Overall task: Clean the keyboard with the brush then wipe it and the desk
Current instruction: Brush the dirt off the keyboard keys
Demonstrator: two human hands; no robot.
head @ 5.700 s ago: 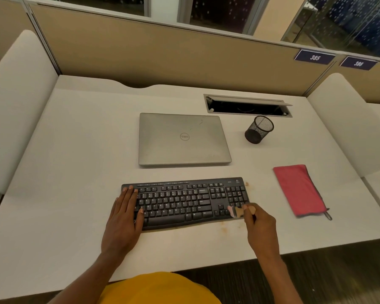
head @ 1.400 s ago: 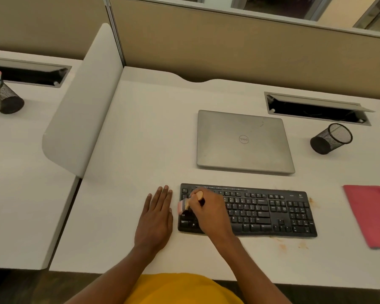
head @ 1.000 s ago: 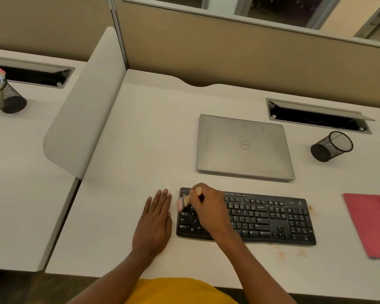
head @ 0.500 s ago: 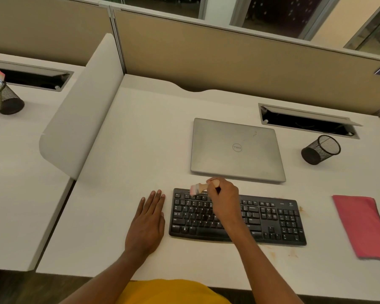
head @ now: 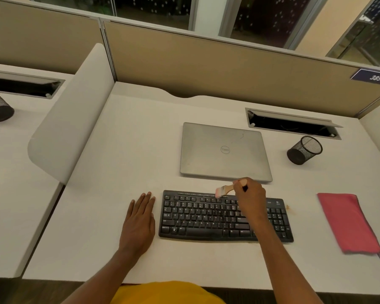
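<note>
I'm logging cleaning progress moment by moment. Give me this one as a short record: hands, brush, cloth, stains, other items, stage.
right hand: grips brush by its handle
brush: bristles at top key row of keyboard, near the middle
left hand: flat on desk, left of keyboard
cloth: red, on desk right of keyboard, not held
stains: brownish, on desk by keyboard's right end
other: closed laptop and mesh cup behind keyboard
stage: brushing; wiping not yet begun
</note>
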